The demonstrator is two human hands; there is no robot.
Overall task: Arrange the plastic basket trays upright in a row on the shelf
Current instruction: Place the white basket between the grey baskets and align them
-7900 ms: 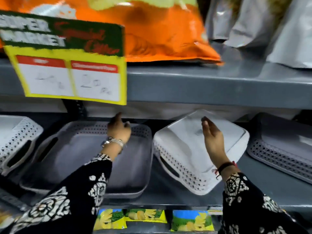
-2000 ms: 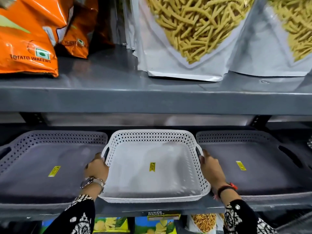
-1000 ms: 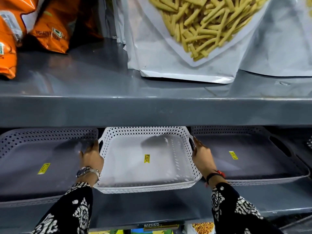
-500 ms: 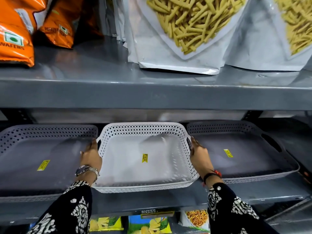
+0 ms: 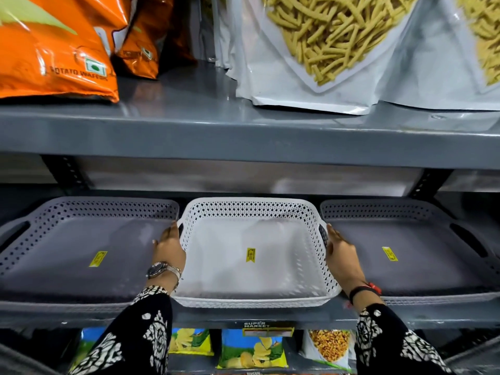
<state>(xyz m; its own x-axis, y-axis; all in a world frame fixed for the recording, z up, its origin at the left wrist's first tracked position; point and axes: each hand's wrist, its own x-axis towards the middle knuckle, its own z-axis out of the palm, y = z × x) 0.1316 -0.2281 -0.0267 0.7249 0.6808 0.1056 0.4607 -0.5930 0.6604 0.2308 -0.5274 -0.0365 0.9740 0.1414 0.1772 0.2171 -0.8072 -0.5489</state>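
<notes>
On the shelf (image 5: 270, 316), three basket trays lean back in a row, open faces turned to the aisle so the yellow price stickers can be read. The left grey tray (image 5: 81, 255) runs toward the shelf's left end, its near rim along the front edge. The left hand (image 5: 169, 247) lies flat against the left wall of the white tray (image 5: 251, 255), fingers together and extended, the fingertips at the side handle slot; it presses rather than grips. The white tray sits in the middle of the shelf, its lower rim at the front edge and its top rim back under the upper shelf (image 5: 243, 136), just beside both grey neighbours. The right hand (image 5: 342, 254) mirrors the left on the right wall, also flat with fingers together. Pressing from both sides likely squares and centres the tray in its gap. The right grey tray (image 5: 411, 253) fills the shelf toward the right end, tilted alike.
</notes>
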